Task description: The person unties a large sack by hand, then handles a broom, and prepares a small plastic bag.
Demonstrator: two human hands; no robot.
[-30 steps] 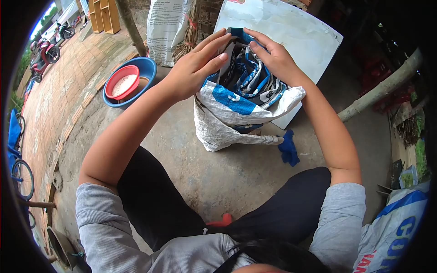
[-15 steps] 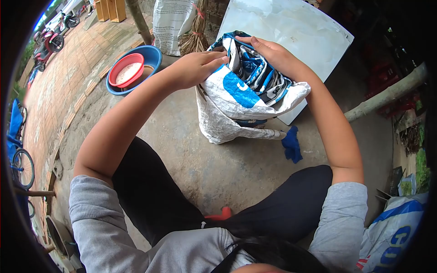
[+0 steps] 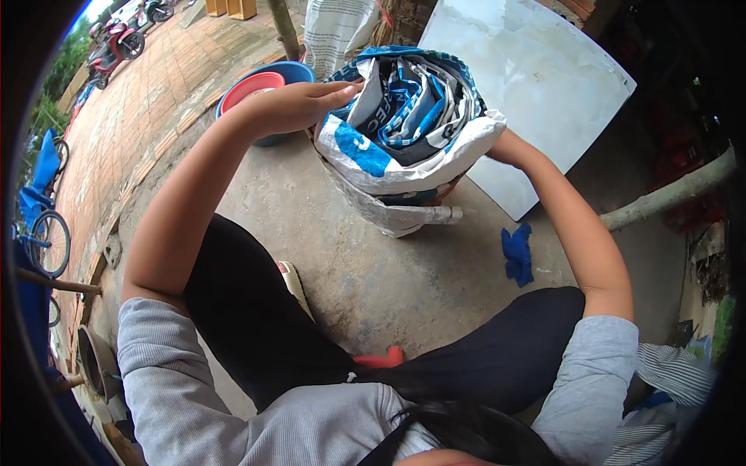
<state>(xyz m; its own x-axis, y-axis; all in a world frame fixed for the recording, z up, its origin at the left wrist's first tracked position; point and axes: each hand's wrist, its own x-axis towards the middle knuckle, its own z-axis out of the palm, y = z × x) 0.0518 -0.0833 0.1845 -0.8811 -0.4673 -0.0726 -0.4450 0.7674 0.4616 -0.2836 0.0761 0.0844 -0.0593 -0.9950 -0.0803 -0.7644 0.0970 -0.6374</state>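
The woven plastic sack (image 3: 404,147), white with blue print, stands on the concrete floor (image 3: 388,272) in front of the seated person's knees, its mouth rolled down into a thick collar and the loose fabric bunched inside. It leans slightly, and its base is creased and folded out to one side. My judgement is that a push on one side of the collar alone could tip it toward the white board (image 3: 536,85) behind it, or let the roll spring loose, since the stiff weave looks ready to unfold. The left hand (image 3: 299,105) lies on the collar's left edge, its fingers (image 3: 338,89) straight and together, pressed flat on the rim rather than curled round it, so it has no real hold. The right hand (image 3: 503,149) touches the collar's right side low down, largely hidden behind the roll. I cannot tell whether it is closed on the fabric or only pushing. The sack thus sits between the two hands, touching both. Just behind the left hand is a blue basin (image 3: 299,71) with a red bowl (image 3: 256,81) in it. A blue cloth (image 3: 517,255) lies on the floor near the right forearm, and a second printed sack (image 3: 334,31) stands farther back.
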